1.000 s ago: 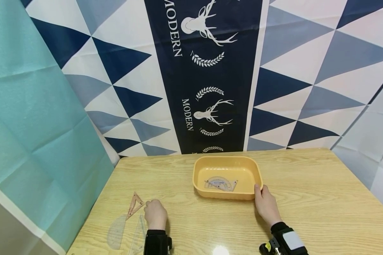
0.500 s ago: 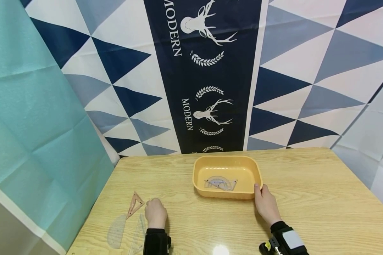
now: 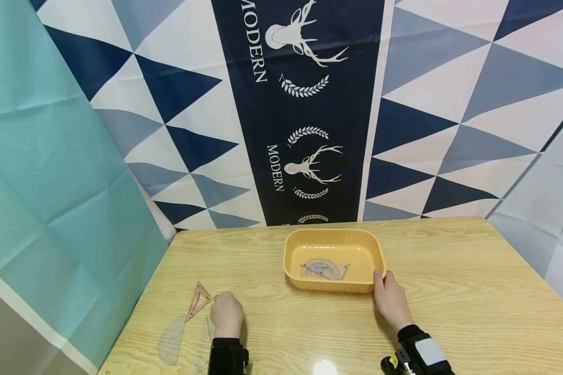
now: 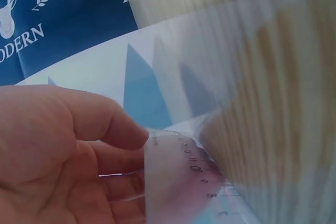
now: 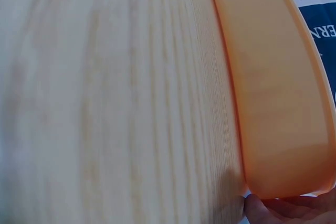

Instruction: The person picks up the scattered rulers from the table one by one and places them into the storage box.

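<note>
The left hand (image 3: 227, 315) seems to pinch a clear plastic piece (image 4: 173, 182) with printed numbers between thumb and fingers, though it is too see-through to tell its full shape. Left of that hand, on the table (image 3: 300, 333), lie a pinkish triangle (image 3: 190, 316) and a clear protractor (image 3: 171, 341). The right hand (image 3: 394, 302) grips the near corner of a yellow tray (image 3: 333, 286), thumb over the rim; the tray, left of that hand, holds more clear drawing tools (image 3: 326, 269). For good handling, keep the pinch near the plastic's edge, tip thin pieces up before lifting, and let the right hand steady the tray.
</note>
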The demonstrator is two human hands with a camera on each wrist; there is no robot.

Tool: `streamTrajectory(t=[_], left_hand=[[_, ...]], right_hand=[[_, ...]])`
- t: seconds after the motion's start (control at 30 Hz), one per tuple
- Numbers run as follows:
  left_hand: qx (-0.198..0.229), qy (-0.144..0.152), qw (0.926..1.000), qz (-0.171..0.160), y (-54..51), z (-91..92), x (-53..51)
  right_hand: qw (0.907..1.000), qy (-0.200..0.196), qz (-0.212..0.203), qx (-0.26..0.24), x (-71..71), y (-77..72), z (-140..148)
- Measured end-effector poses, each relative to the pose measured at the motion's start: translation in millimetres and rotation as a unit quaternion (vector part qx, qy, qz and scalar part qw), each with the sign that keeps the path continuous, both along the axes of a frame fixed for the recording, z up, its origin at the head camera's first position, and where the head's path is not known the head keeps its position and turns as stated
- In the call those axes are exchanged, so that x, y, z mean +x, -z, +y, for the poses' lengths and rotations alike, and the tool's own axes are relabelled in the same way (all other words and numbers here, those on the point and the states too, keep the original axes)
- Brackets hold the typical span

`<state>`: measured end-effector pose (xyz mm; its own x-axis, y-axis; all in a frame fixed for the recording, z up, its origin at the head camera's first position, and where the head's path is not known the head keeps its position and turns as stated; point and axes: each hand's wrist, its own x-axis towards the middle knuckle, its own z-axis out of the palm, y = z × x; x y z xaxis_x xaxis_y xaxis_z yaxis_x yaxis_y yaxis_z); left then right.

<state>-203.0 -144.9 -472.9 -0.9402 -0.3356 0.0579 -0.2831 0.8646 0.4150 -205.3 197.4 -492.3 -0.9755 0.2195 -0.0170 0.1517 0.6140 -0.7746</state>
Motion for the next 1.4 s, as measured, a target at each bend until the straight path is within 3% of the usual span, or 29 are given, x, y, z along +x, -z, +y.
streamTrajectory(t=[0.27, 0.53, 0.9, 1.13, 1.4], left_hand=[[-0.018, 0.008, 0.9997, 0.016, -0.4, -3.0, 0.5], [-0.019, 0.033, 0.9992, 0.009, -0.9, -8.0, 0.8], [-0.013, 0.131, 0.9891, -0.066, -4.3, -14.8, 4.7], [-0.014, 0.152, 0.9838, -0.094, -1.6, -15.2, 5.1], [-0.002, 0.160, 0.9847, -0.068, -2.3, -15.3, 6.0]], right_hand=[[1.0000, 0.001, -0.002, 0.000, -0.8, -0.7, -1], [1.0000, 0.002, 0.002, 0.001, -1.3, -1.0, 0], [1.0000, 0.002, 0.001, 0.001, -1.7, -2.7, 1], [1.0000, -0.001, 0.003, 0.005, 0.0, 0.6, 1], [1.0000, 0.000, 0.005, 0.001, -0.5, 0.8, 1]])
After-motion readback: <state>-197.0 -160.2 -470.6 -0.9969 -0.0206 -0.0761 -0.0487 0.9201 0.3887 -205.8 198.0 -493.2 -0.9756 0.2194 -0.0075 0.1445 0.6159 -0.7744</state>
